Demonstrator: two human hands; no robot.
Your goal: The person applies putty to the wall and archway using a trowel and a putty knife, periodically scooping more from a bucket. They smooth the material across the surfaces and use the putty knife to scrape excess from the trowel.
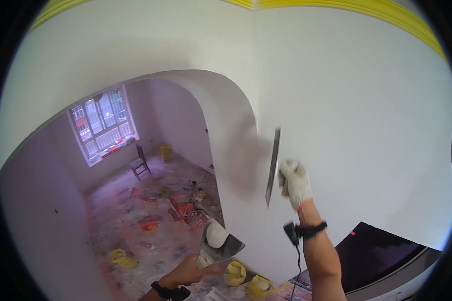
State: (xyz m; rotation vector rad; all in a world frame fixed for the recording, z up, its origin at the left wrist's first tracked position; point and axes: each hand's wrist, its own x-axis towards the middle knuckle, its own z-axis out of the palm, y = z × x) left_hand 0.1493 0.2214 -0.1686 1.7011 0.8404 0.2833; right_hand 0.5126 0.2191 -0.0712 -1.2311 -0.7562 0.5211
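My right hand [295, 183], in a whitish knit glove with an orange cuff, grips a plastering trowel [273, 168] in front of the white wall [361, 115]. The long thin blade is seen nearly edge-on, close to the corner beside the archway. Whether it touches the wall I cannot tell. Low in the middle, my left hand [188, 271] is closed round a wide putty knife [233, 248], its blade turned up. A lump of white putty [216, 234] rests on that blade.
An arched opening [236, 115] leads to a room with a window [103, 123], a chair [140, 163] and a yellow bucket [165, 152]. Red bags [183, 208] litter the floor. Yellow bags [234, 273] lie below my left hand. A dark panel [381, 256] is at lower right.
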